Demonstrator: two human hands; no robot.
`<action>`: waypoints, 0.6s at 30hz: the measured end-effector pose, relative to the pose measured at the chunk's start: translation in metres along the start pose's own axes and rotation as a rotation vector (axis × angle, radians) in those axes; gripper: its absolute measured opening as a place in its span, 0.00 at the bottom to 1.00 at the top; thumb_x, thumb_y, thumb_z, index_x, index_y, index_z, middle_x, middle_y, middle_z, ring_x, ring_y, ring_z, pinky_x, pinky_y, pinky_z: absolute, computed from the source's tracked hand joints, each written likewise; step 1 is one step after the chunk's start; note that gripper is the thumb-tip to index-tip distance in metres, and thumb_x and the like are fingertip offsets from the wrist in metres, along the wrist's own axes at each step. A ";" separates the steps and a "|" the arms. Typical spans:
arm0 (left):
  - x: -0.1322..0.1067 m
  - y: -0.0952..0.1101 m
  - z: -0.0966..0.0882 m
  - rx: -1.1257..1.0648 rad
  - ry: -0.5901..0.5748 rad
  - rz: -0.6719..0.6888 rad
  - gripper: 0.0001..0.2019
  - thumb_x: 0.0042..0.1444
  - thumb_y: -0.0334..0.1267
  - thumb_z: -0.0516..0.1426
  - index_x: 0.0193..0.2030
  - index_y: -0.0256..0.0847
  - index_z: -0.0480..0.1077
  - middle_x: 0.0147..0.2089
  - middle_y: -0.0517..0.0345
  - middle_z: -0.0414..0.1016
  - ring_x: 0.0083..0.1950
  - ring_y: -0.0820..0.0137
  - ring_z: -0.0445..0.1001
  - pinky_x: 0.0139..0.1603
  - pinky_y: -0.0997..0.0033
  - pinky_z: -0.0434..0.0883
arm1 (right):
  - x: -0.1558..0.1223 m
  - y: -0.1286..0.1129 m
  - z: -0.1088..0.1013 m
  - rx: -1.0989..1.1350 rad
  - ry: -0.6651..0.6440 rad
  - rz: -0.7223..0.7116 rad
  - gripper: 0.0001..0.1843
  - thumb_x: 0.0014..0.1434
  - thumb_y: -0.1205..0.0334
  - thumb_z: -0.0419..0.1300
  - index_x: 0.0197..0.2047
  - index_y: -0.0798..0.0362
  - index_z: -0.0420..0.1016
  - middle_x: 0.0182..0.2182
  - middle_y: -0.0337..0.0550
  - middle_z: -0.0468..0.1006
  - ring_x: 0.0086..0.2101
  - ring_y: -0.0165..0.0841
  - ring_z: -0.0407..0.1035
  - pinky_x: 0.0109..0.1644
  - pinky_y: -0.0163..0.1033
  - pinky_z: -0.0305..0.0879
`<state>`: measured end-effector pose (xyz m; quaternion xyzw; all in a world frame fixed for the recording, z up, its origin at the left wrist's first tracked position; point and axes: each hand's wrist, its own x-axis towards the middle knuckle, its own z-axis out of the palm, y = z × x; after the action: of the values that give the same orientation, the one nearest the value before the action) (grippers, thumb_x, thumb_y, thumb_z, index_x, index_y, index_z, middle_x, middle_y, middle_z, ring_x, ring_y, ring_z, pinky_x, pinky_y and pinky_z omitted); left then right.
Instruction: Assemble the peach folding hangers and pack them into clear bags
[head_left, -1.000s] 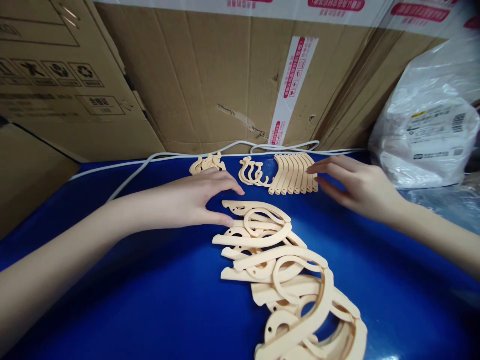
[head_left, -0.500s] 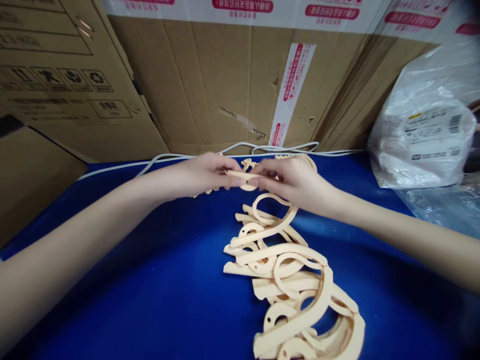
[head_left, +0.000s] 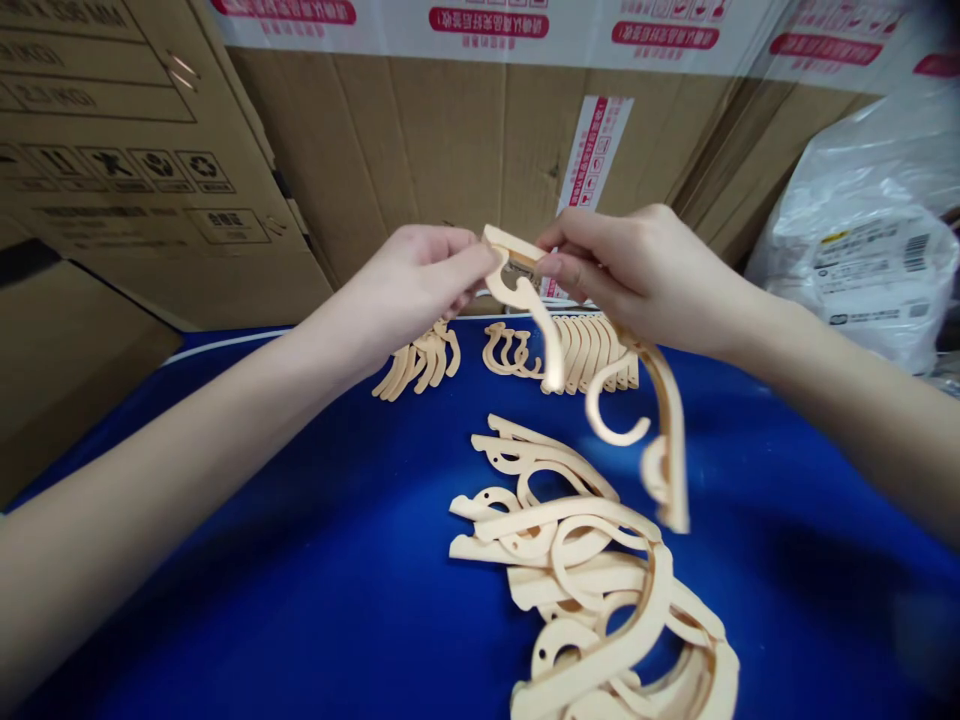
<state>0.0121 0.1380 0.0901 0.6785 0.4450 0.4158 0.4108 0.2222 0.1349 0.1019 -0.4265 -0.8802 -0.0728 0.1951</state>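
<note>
Both hands hold one cream plastic hook piece [head_left: 667,420] up in the air above the blue table [head_left: 300,560]. My left hand [head_left: 412,285] pinches its top end from the left, and my right hand [head_left: 637,275] grips the same end from the right. The piece hangs down in curved arms, blurred by motion. Below it a loose pile of the same cream pieces [head_left: 592,580] trails toward me. Farther back lie a neat row of separated strips [head_left: 592,350], a few small curls [head_left: 506,350] and a small bunch [head_left: 420,362].
Big cardboard boxes [head_left: 450,150] with red and white tape wall off the back and left. A white plastic bag with a label [head_left: 862,230] sits at the right rear. A white cable [head_left: 225,340] runs along the table's far edge.
Both hands met over the top piece of the pile, pinched it, and raised it from the table to box height. The camera view shifted slightly downward.
</note>
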 end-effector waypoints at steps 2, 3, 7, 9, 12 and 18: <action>0.002 0.001 0.001 -0.052 0.019 0.025 0.17 0.67 0.29 0.54 0.24 0.37 0.68 0.26 0.61 0.67 0.27 0.78 0.67 0.28 0.81 0.64 | -0.001 -0.001 0.000 -0.054 0.012 0.038 0.17 0.74 0.55 0.50 0.55 0.54 0.75 0.28 0.39 0.77 0.28 0.34 0.73 0.33 0.36 0.60; 0.003 0.001 0.002 -0.077 0.012 0.013 0.16 0.67 0.29 0.53 0.26 0.37 0.69 0.28 0.60 0.70 0.28 0.77 0.70 0.29 0.80 0.66 | -0.001 -0.003 0.001 -0.112 0.014 0.063 0.18 0.75 0.55 0.49 0.57 0.54 0.74 0.28 0.41 0.77 0.29 0.36 0.75 0.35 0.37 0.62; 0.003 0.001 0.009 -0.003 -0.053 -0.014 0.17 0.68 0.30 0.50 0.26 0.38 0.66 0.26 0.61 0.66 0.25 0.77 0.66 0.26 0.78 0.61 | -0.001 -0.010 0.006 -0.360 0.011 0.139 0.21 0.75 0.52 0.48 0.58 0.54 0.74 0.24 0.42 0.76 0.33 0.41 0.78 0.42 0.44 0.68; 0.002 0.002 0.012 0.117 -0.058 0.045 0.18 0.69 0.30 0.47 0.25 0.40 0.60 0.23 0.63 0.59 0.24 0.78 0.59 0.27 0.77 0.58 | 0.000 -0.011 0.008 -0.417 0.002 0.124 0.18 0.74 0.54 0.49 0.54 0.53 0.75 0.21 0.40 0.74 0.33 0.41 0.78 0.43 0.45 0.68; -0.002 0.002 0.015 0.243 -0.053 0.110 0.18 0.70 0.32 0.46 0.26 0.41 0.57 0.23 0.65 0.55 0.24 0.76 0.55 0.29 0.73 0.55 | 0.000 -0.007 0.009 -0.404 -0.091 0.074 0.12 0.72 0.61 0.51 0.51 0.56 0.73 0.20 0.41 0.72 0.28 0.40 0.76 0.37 0.42 0.65; -0.006 -0.014 -0.006 0.613 0.004 0.221 0.16 0.69 0.37 0.50 0.28 0.43 0.55 0.25 0.66 0.56 0.27 0.72 0.56 0.33 0.68 0.54 | -0.009 0.028 0.005 0.283 -0.167 -0.048 0.17 0.73 0.62 0.47 0.34 0.52 0.71 0.18 0.36 0.70 0.20 0.28 0.63 0.31 0.37 0.59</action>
<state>0.0013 0.1374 0.0776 0.8140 0.4739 0.3058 0.1389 0.2479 0.1473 0.0929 -0.3780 -0.9048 0.0830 0.1776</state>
